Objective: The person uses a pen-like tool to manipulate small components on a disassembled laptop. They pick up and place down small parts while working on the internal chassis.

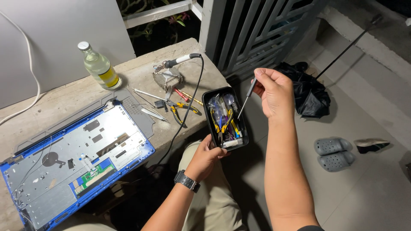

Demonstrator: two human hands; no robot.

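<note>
Left hand (208, 155), wristwatch on that arm, grips the near end of a black tool tray (225, 118), held in the air just off the edge of the concrete surface (141, 72) and above the person's knee. The tray is crammed with small tools, bits and plastic-wrapped parts. Right hand (272, 92) is closed in a fingertip pinch on a slim precision screwdriver (247, 98), tip angled down toward the tray's upper right corner, close to the contents. On the surface: an opened blue laptop base (72, 160) with its inner plate and green board exposed, a finned heatsink (168, 79), a soldering iron (182, 60) with its cable trailing off the edge, yellow-handled pliers (182, 108), tweezers, a clear glass bottle (98, 66). Risks, as judged: the tray is held at one end only, so a tilt could spill small parts to the tiled floor; the screwdriver tip could snag the wrapped pieces; the iron's cable hangs near the knee and could be dragged.
</note>
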